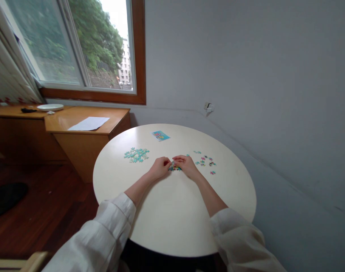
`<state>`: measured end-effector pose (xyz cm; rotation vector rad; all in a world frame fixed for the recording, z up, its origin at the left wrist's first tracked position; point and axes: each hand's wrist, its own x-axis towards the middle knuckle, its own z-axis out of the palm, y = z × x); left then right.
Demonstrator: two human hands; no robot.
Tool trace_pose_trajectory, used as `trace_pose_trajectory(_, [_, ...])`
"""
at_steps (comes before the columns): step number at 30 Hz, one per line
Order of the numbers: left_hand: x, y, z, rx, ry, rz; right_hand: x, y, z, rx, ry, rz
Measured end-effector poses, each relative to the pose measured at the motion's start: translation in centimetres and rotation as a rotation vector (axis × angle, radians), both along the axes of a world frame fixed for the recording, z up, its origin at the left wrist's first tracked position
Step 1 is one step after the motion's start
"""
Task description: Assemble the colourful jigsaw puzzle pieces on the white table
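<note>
Left hand (160,167) and right hand (187,165), fingers narrow, pinched puzzle pieces (174,167) between them. Risk: uneven pressing could buckle the clump, popping pieces loose.

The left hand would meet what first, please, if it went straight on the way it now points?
The left hand would first meet the pieces at its fingertips, which it seems to touch; the right hand lies just beyond.

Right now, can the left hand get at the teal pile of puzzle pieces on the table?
Probably yes. The left hand rests at the small cluster by the right hand, and only bare table lies between it and the teal pile, which looks within an easy stretch.
</note>
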<state>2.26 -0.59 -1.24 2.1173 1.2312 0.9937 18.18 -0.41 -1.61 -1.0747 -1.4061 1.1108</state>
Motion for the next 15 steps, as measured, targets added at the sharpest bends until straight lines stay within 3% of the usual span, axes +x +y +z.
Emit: trace_pose_trajectory(15, [-0.01,0.14,-0.1,-0.093,-0.207,-0.06,-0.13,-0.16,-0.2,-0.018,-0.011,0.024])
